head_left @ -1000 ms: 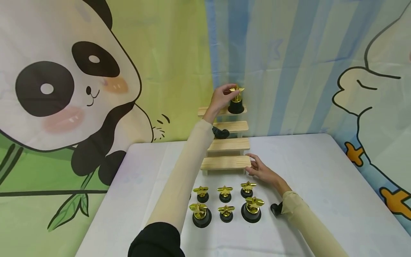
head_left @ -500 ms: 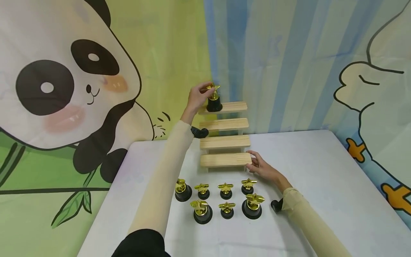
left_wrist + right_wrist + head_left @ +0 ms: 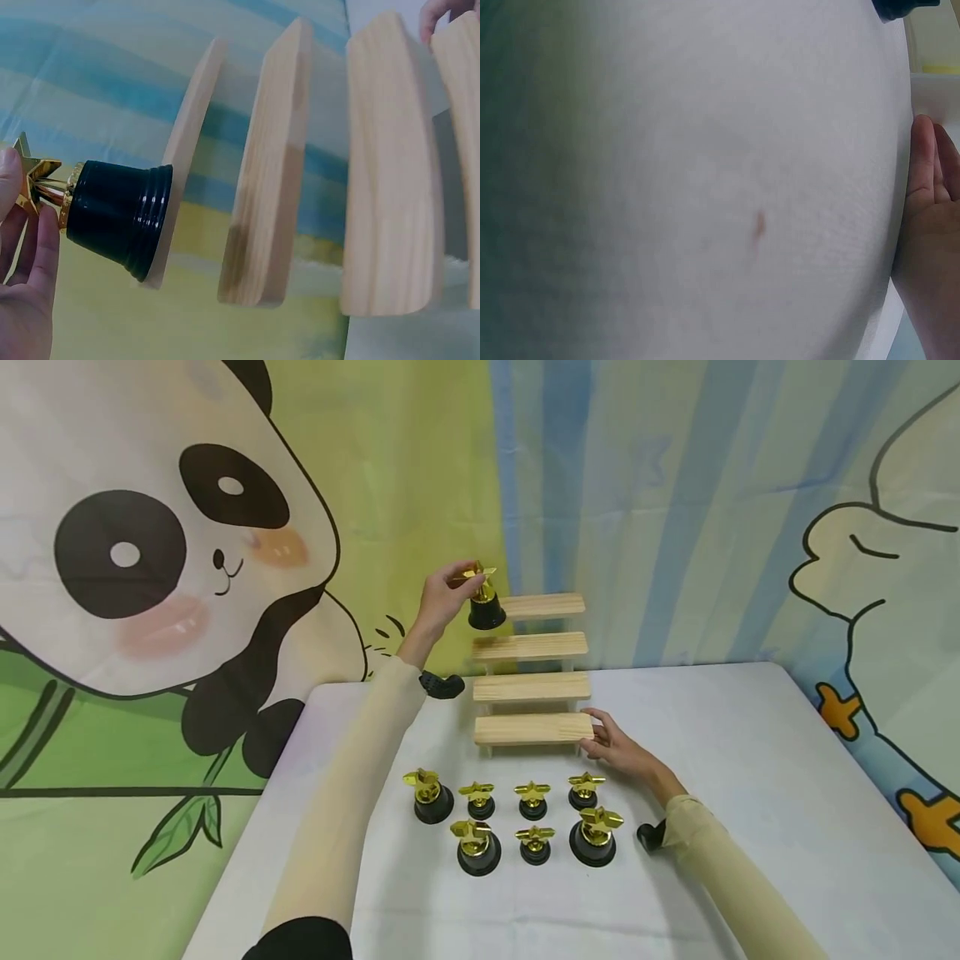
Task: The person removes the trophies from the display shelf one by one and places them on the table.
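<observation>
My left hand (image 3: 438, 603) pinches a trophy (image 3: 487, 613) by the gold star at its top. The trophy's black base points down and overlaps the left end of the top step in the head view. In the left wrist view, the trophy's base (image 3: 116, 214) lies right by the end of that thin board. The wooden stepped display stand (image 3: 532, 687) rises at the back of the table. At the right end of its lowest step, my right hand (image 3: 621, 753) grips the board's edge with thumb and fingers. Only part of the right hand (image 3: 936, 225) shows in the right wrist view.
Several star trophies stand in two rows in front of the stand, among them a larger front-right trophy (image 3: 593, 843) and a leftmost trophy (image 3: 432, 802). The white table (image 3: 720, 735) meets a printed cloth backdrop (image 3: 675, 510) behind the stand.
My left hand has carried the trophy leftward from the right part of the top step to its left end, and slightly lower. The right hand has stayed at the lowest step.
</observation>
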A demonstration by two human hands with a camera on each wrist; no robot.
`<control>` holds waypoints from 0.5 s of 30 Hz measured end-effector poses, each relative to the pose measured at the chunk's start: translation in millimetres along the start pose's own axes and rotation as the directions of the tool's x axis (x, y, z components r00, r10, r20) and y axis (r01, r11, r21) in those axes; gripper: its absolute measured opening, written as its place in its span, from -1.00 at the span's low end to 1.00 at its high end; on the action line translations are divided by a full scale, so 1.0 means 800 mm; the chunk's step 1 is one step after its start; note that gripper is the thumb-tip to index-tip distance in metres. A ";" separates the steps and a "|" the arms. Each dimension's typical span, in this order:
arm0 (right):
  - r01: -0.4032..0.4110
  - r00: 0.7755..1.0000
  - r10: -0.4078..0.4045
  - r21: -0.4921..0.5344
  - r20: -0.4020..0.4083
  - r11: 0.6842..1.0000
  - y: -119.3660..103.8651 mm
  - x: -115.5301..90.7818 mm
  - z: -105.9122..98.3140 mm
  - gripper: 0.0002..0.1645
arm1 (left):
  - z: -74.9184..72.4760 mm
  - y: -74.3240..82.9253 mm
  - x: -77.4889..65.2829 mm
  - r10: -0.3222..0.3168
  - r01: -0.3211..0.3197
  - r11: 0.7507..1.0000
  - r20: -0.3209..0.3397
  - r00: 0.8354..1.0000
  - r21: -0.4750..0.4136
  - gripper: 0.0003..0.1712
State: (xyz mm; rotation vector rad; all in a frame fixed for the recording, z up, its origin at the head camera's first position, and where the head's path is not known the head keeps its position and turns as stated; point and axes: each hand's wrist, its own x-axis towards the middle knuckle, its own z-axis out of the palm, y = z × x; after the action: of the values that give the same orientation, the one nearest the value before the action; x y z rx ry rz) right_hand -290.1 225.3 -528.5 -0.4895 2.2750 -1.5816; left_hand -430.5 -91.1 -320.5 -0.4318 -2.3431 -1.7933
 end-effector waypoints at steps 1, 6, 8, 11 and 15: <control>0.003 1.000 -0.003 -0.004 0.002 1.000 0.001 -0.001 -0.001 -0.17 | 0.003 0.001 -0.003 -0.003 0.003 1.000 0.016 1.000 -0.010 -0.50; 0.012 1.000 -0.012 0.009 -0.005 1.000 0.001 -0.004 -0.006 -0.18 | 0.015 0.007 -0.025 0.000 0.006 0.999 0.116 0.993 -0.054 -0.48; 0.017 1.000 -0.017 0.013 -0.003 1.000 0.000 -0.004 -0.007 -0.18 | 0.017 0.009 -0.039 0.001 0.009 0.998 0.154 0.988 -0.067 -0.48; 0.015 1.000 -0.015 0.021 -0.003 1.000 0.000 -0.004 -0.007 -0.18 | 0.020 0.009 -0.068 0.000 0.014 0.997 0.193 0.981 -0.071 -0.48; 0.005 1.000 -0.005 0.024 0.000 1.000 0.001 -0.004 -0.006 -0.18 | 0.021 0.010 -0.113 -0.011 0.025 0.998 0.235 0.972 -0.057 -0.50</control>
State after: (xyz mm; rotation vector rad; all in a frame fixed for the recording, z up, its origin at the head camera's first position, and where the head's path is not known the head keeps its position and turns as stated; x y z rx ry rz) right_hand -289.8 231.0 -527.6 -0.4899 2.2536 -1.6096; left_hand -341.5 -84.8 -344.5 -0.6681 -2.4560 -1.9199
